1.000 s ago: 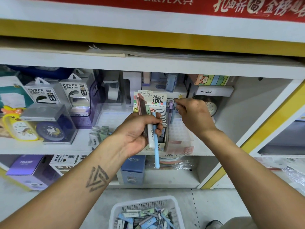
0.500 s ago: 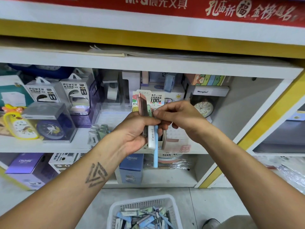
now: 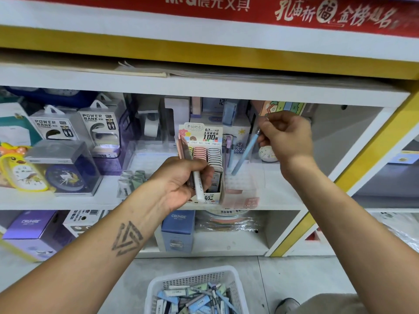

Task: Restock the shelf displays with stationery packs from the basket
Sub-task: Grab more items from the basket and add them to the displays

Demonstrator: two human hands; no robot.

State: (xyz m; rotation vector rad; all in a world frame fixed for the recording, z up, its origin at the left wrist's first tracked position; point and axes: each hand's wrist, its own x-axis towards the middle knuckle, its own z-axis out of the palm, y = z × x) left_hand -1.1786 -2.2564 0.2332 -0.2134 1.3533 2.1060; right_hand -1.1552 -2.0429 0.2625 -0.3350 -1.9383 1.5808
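- A light blue pen (image 3: 244,155) hangs tilted, tip toward the shelf (image 3: 278,191), pinched at its top by the raised right hand (image 3: 286,138).
- The left hand (image 3: 181,180), palm up, clasps a white pack (image 3: 199,186) and pink ones before the lead display box (image 3: 209,152).
- The white basket (image 3: 235,288) of packs sits on the near floor.

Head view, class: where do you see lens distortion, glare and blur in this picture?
Head view: the shelf edge bows, typical wide-angle bending; soft glare on the clear power bank packs and the plastic-wrapped stock below; the right hand and its blue pen look slightly soft; the red banner text is smeared near the right edge.
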